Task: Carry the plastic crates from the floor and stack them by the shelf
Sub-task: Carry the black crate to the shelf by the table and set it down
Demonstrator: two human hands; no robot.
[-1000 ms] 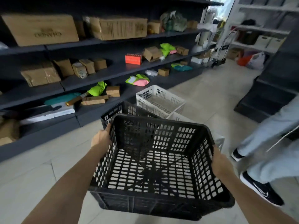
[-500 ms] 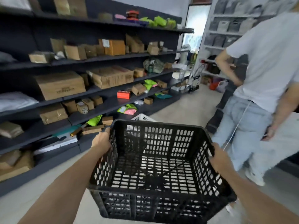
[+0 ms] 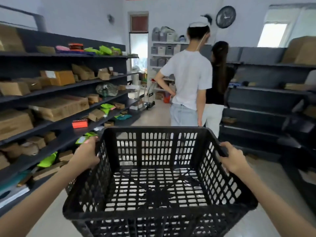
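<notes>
Between shelves, left hand (image 3: 86,155) and right hand (image 3: 233,159) grip black crate (image 3: 159,185).

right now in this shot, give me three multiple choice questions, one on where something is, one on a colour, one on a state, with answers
1. Where does the left hand grip the crate?
A. its left rim
B. its far wall
C. underneath it

2. What colour is the crate?
A. white
B. black
C. green

3. What is the crate's state?
A. full of boxes
B. resting on the shelf
C. empty and held up

Answers:
1 A, the left hand closes on the left rim, as the right hand does on the right rim.
2 B, its slotted walls and base are black.
3 C, the pale floor shows through the bare slotted base and both hands carry it.
</notes>
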